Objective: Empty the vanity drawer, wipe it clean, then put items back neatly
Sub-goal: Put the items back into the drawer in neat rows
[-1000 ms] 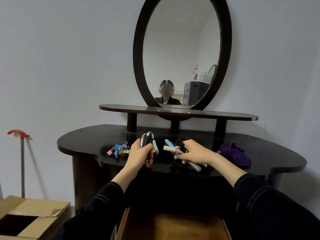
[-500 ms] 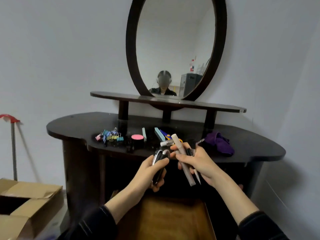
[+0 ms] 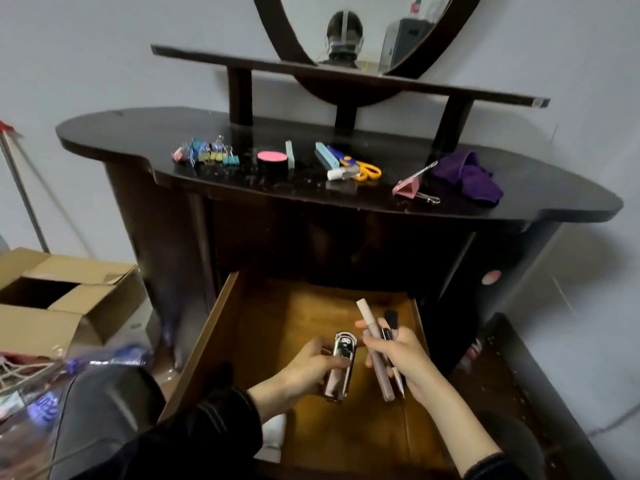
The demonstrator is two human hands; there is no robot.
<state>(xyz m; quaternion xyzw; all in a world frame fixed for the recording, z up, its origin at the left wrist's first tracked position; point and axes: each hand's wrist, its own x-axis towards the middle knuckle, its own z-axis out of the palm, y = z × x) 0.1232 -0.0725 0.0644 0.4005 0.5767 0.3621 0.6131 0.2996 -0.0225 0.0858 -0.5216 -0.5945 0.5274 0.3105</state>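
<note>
The wooden drawer (image 3: 221, 327) stands pulled out below the dark vanity top (image 3: 131, 133). Over it, my left hand (image 3: 308, 365) grips a shiny metallic tube (image 3: 341, 362). My right hand (image 3: 405, 362) holds a bunch of slim cosmetic pens (image 3: 375, 348), a pale pink one the longest. The drawer's visible floor is bare wood. On the vanity top lie coloured binder clips (image 3: 207, 154), a pink-lidded round case (image 3: 272, 161), a mint stick (image 3: 290, 154), a blue stick (image 3: 325, 155), orange scissors (image 3: 363, 168), a small white bottle (image 3: 341, 173), a pink clip (image 3: 410, 187) and a purple cloth (image 3: 465, 176).
An open cardboard box (image 3: 55, 299) sits on the floor at the left, with a plastic bag (image 3: 52, 382) in front of it. The oval mirror (image 3: 363, 26) and a narrow shelf (image 3: 450, 91) rise behind the top. A wall runs close on the right.
Both hands came down from the vanity top with their items and now hover over the open drawer. The camera has tilted down, so the drawer fills the lower view.
</note>
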